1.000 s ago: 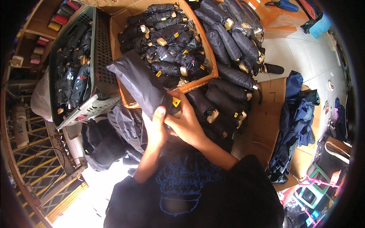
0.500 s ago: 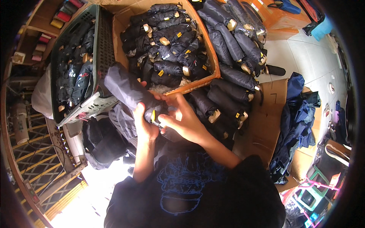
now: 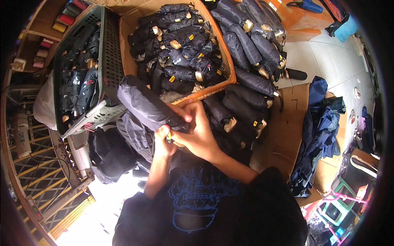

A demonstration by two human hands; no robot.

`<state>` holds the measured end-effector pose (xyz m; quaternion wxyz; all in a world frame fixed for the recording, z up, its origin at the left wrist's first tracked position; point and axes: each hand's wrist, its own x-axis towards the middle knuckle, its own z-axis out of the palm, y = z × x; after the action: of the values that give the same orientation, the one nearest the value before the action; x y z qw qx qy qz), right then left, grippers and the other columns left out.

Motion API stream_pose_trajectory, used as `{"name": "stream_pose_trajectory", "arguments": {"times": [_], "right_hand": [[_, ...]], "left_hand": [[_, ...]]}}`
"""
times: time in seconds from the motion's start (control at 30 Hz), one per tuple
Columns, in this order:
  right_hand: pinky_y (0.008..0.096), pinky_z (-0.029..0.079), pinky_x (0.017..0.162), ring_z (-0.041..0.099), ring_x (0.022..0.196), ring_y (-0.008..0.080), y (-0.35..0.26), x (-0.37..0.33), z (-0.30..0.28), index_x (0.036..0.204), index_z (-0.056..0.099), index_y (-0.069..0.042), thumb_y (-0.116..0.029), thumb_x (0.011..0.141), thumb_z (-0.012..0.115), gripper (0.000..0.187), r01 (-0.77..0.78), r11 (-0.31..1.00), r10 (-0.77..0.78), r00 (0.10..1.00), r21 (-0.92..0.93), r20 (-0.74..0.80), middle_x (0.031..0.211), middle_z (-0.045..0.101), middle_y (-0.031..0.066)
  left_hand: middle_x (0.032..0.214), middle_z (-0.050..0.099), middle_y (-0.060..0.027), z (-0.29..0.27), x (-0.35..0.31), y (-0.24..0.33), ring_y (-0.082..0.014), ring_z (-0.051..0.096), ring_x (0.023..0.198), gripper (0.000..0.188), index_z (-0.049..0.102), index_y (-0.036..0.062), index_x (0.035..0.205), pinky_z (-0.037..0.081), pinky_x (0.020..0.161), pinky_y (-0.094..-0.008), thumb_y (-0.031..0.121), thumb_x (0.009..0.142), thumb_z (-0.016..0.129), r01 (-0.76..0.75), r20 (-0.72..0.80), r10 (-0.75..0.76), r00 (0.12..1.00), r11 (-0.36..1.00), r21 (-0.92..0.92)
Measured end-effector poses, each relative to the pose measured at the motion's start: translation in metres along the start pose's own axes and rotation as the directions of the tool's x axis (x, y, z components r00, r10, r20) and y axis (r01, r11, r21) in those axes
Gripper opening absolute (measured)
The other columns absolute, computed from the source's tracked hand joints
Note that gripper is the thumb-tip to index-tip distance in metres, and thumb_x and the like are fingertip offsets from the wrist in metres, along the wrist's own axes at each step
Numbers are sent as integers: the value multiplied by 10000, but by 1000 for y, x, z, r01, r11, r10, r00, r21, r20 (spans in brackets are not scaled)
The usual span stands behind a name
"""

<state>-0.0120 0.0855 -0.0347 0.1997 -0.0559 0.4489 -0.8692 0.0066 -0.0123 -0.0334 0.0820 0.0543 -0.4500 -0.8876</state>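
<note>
A folded black umbrella (image 3: 147,104) in its cloth sleeve slants across the middle of the view, far end up and to the left. My left hand (image 3: 164,143) closes on its near end from below, thumb pressed at a small yellow tag. On the other side my right hand (image 3: 200,133) wraps its fingers around the same end. That end of the umbrella is mostly hidden by my fingers. Just beyond stands a cardboard box (image 3: 233,61) full of similar black umbrellas (image 3: 180,74) with beige handles and yellow tags.
At the left a grey-green plastic basket (image 3: 113,49) holds more umbrellas. Several sleeved umbrellas (image 3: 246,45) lie piled right of the box. A flattened cardboard sheet (image 3: 283,127) and dark blue cloth (image 3: 320,127) lie at the right. Thread spools (image 3: 67,18) sit on a shelf.
The umbrella has shifted slightly right and down. My left thumb has slid down to its near end, and my right fingers have closed further around that end.
</note>
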Motion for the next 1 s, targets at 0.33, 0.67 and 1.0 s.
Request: {"name": "stream_pose_trajectory", "arguments": {"times": [0.33, 0.67, 1.0], "right_hand": [[399, 443, 910, 551, 1047, 332, -13, 17, -3, 1147, 493, -48, 56, 555, 772, 663, 549, 517, -544, 803, -657, 244, 1192, 546, 174], [364, 521, 818, 670, 980, 271, -14, 4, 0, 1202, 463, 37, -45, 686, 751, 596, 85, 805, -58, 996, -587, 64, 998, 657, 216], [374, 440, 924, 578, 1129, 303, -17, -2, -1, 1267, 332, 6, -10, 732, 647, 620, 31, 859, 20, 995, -510, 95, 1107, 561, 237]], "left_hand": [[1188, 574, -158, -5, 8, 8, -262, 547, 1134, 619, 391, 43, 1369, 427, 1008, -393, 407, 908, 586, -58, -157, 55, 986, 998, -9], [1074, 593, -132, 1, 6, 17, -230, 587, 1003, 757, 326, 11, 1384, 469, 926, -353, 137, 756, 730, -24, -150, 33, 988, 998, 62], [1095, 545, -125, 3, -8, -1, -256, 505, 1138, 718, 362, 38, 1334, 397, 1027, -368, 302, 766, 714, -4, -182, 27, 983, 992, 127]]}}
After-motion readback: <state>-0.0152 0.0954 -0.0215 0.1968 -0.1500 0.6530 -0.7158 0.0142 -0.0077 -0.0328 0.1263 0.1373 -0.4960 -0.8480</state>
